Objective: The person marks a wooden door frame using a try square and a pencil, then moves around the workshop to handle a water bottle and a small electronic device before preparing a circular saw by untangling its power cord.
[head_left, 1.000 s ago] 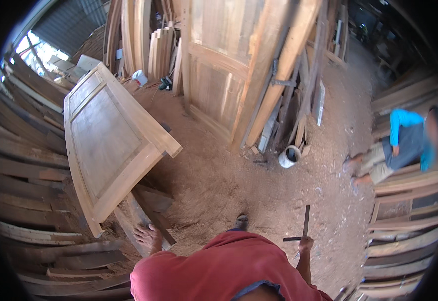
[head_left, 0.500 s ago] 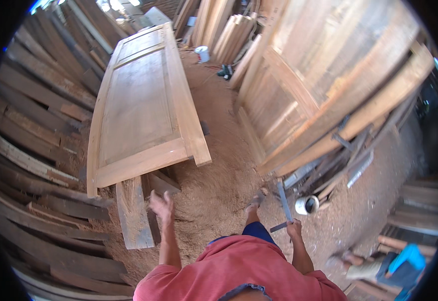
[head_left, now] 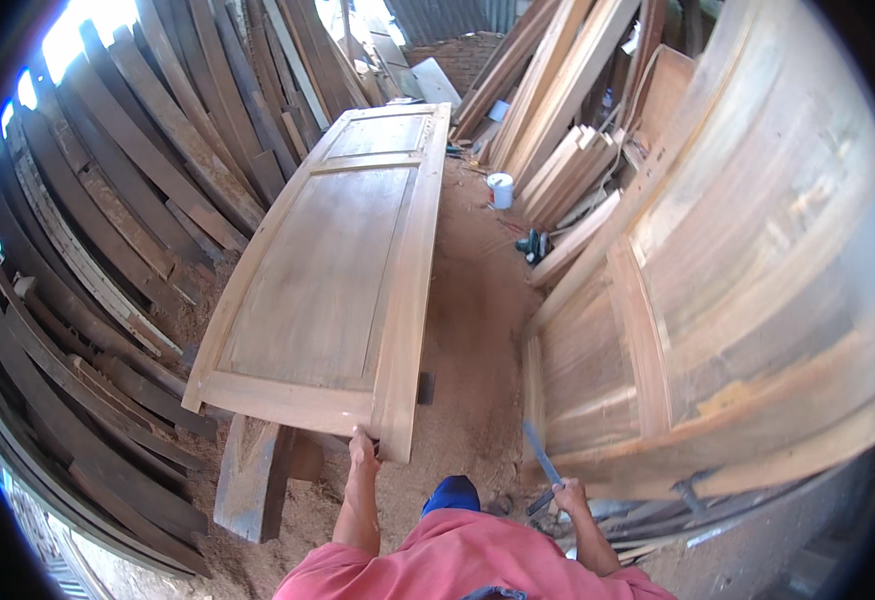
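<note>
A pale panelled wooden door (head_left: 309,270) lies flat on timber supports, its near end toward me. My left hand (head_left: 363,452) is closed on the near edge of that door, close to its right corner; the thumb lies on top and the fingertips are hidden beneath. In my right hand (head_left: 569,496) I grip a try square (head_left: 541,455). Its metal blade points up and away from me, and a darker arm sticks out to the left below the hand. A second panelled door (head_left: 640,340), leaning on the right, is closest to the try square.
Dark planks (head_left: 107,230) lean in a dense row along the left. A heavy beam (head_left: 250,480) supports the door's near end. Farther back on the sawdust floor (head_left: 472,330) stand a white bucket (head_left: 500,190) and a dark green power tool (head_left: 533,246), near stacked boards (head_left: 567,175).
My left hand has gone from open in the air to holding the door's near edge. I have moved closer to the door; the try square stays in my right hand.
</note>
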`<state>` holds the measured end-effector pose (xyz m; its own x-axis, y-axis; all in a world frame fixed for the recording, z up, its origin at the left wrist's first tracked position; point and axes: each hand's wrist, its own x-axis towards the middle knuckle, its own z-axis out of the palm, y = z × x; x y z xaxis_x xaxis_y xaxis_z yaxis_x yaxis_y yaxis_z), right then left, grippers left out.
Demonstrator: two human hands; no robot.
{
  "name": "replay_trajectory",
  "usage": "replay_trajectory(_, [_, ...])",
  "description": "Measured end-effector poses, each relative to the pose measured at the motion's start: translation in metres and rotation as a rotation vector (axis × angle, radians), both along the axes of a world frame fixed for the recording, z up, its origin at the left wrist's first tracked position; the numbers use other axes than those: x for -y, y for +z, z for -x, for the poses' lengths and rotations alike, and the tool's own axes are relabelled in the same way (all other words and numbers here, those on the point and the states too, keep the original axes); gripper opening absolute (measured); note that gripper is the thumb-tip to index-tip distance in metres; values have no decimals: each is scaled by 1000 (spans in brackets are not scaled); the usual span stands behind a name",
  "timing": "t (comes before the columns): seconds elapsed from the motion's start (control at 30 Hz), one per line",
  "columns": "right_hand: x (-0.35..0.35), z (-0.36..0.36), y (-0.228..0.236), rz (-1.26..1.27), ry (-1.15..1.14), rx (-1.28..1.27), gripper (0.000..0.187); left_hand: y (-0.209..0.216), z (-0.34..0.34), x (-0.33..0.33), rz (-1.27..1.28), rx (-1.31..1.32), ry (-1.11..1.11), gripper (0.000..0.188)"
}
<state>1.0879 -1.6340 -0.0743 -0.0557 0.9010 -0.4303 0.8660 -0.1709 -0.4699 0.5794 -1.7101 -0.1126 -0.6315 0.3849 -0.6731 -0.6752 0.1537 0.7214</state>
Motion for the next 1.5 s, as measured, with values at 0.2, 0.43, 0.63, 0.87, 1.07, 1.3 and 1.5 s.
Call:
replay_trajectory(0.2, [-117, 28, -18, 9, 57, -62, 29, -8, -13, -22, 259, -157, 102, 62])
replay_trajectory(0.43, [-244, 87, -2, 40, 122, -6, 28, 60, -37, -44, 897, -433, -120, 67])
replay_trajectory(0.63, [-351, 151, 9, 1, 108, -8, 30, 86, -43, -48, 841, -413, -65, 67])
replay_trajectory(0.87, [-422, 220, 14, 33, 155, -3, 27, 58, -38, -43, 889, -451, -13, 70])
replay_trajectory(1.07, [-511, 271, -49, -169, 375, -92, 33, 50, -33, -58, 1520, -438, -80, 63])
replay_trajectory(1.3, [-586, 295, -55, 123, 106, -175, 31, 57, 70, -199, 1331, -1361, -225, 62])
replay_trajectory(1.5, [-648, 282, -67, 193, 18, -106, 34, 66, 80, -475, 999, -1523, -632, 66])
